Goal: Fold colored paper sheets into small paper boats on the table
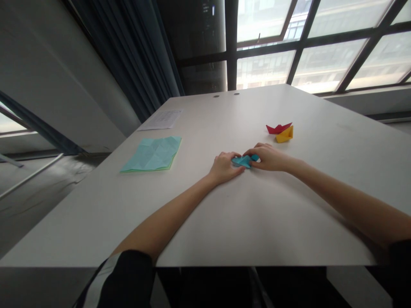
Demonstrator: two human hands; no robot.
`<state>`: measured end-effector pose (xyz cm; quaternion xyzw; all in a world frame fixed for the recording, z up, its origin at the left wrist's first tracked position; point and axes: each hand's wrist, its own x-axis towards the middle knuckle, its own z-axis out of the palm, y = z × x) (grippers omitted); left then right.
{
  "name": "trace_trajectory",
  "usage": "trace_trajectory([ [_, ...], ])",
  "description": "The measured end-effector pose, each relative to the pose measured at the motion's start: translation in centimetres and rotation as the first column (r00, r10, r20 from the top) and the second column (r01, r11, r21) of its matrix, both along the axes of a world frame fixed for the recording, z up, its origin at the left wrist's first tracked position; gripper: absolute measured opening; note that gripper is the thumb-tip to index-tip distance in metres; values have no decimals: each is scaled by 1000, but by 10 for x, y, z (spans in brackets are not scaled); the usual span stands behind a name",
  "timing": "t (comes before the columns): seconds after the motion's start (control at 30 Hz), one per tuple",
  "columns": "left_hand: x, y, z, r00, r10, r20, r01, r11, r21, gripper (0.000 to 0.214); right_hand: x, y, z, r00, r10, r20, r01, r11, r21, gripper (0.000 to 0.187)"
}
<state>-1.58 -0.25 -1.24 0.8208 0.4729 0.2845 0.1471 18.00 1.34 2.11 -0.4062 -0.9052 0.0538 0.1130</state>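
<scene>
Between my two hands, low over the white table, is a small piece of folded blue paper. My left hand grips its left end, thumb on the near side and fingers on the far side. From the right, my right hand pinches the other end with thumb and fingertips. The fingers cover part of the paper, so its full shape is hidden. Just beyond my right hand sit a red paper boat and a yellow paper boat, close together.
A stack of creased light-blue and green paper sheets lies left on the white table. Behind it is a printed sheet. Two round dark spots mark the table's far edge. Windows and a dark curtain stand beyond.
</scene>
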Motion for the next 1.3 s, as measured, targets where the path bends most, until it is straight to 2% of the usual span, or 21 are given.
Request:
trace_trajectory([
  [0.23, 0, 3, -4, 997, 80, -6, -80, 997, -13, 35, -13, -4, -9, 989, -145, -6, 145, 989, 18, 39],
  [0.43, 0, 4, -5, 996, 93, -3, -93, 996, -5, 36, -14, -4, -13, 989, -148, -24, 149, 989, 17, 45],
  [0.7, 1, 3, -3, 996, 89, -2, -89, 996, -16, 33, -12, -1, -3, 993, -104, -52, 106, 993, 43, 20],
  [0.8, 2, 3, -3, 996, 84, -3, -84, 996, -9, 41, -5, 3, 6, 996, -86, -34, 87, 995, 49, 18],
  [0.93, 2, 3, -3, 990, 114, -84, -113, 994, 14, 61, 28, 17, 24, 990, -141, -5, 141, 990, 6, 15],
  [1.07, 2, 2, -5, 961, 105, -256, -98, 994, 41, 57, 84, 38, 34, 977, -193, 87, 206, 964, -168, 10],
  [1.17, 3, -1, -4, 941, 95, -325, -86, 995, 43, 55, 120, 50, 36, 921, -320, 222, 369, 900, -233, 13],
  [1.3, 5, -3, -1, 918, 98, -385, -87, 995, 45, 55, 147, 59, 37, 796, -510, 325, 577, 802, -156, 20],
])
